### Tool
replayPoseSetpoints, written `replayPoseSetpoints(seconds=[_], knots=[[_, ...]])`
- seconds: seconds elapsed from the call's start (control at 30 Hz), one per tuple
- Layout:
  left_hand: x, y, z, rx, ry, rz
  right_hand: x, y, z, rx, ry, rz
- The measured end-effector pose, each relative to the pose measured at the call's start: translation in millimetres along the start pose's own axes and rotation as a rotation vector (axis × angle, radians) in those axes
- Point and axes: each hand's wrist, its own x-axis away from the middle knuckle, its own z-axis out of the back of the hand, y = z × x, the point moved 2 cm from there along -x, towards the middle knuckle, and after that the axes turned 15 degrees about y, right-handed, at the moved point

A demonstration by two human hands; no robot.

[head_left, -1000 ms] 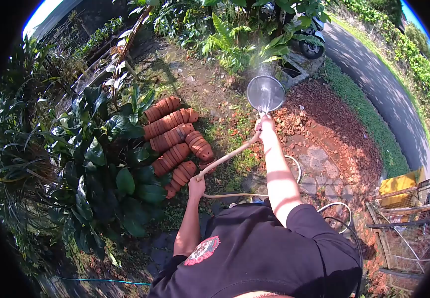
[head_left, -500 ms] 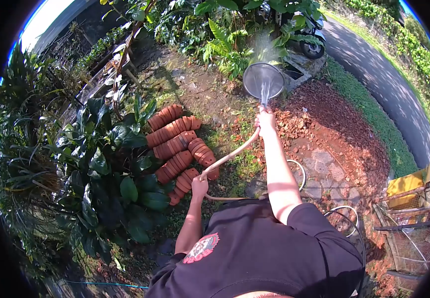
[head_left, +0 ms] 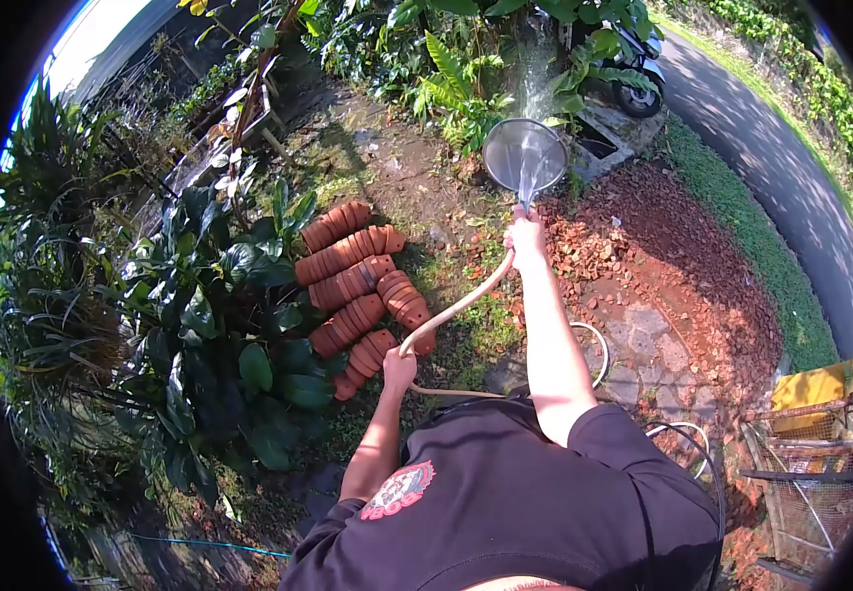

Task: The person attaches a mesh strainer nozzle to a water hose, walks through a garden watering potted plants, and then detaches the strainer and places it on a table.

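Note:
My right hand (head_left: 525,239) is stretched forward and closed around the end of a beige garden hose (head_left: 461,305). Water (head_left: 528,177) streams from there across a round mesh strainer (head_left: 505,158) just beyond my fist and sprays on toward the ferns. The strainer's handle seems to run into the same hand, though my fingers hide the join. Lower and to the left, my left hand (head_left: 400,367) is wrapped around a bend of the hose. Beside that hand, rows of nested terracotta pots (head_left: 348,284) lie on their sides on the ground.
Dark leafy plants (head_left: 200,325) crowd the left side. Ferns (head_left: 456,84) grow ahead, with a parked motorbike (head_left: 638,94) behind. Broken red rubble (head_left: 683,256) covers the right, edged by grass and a road (head_left: 771,177). A wire-mesh frame (head_left: 811,473) stands at lower right.
The view has shifted slightly. Both hands keep their grips, and the water still runs over the strainer, its spray now more visible beyond the rim.

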Motion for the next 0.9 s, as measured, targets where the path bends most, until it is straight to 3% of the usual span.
replayPoseSetpoints(seconds=[0.27,0.73,0.9], knots=[[-2,0,-17,0.164,0.07,-0.127,-11,-8,2,-0.052,-0.025,-0.146],[15,-10,13,0.104,0.143,0.125,21,3,-53,0.106,-0.175,-0.194],[30,-25,34,0.076,0.195,0.216,46,23,-87,0.105,-0.32,-0.218]])
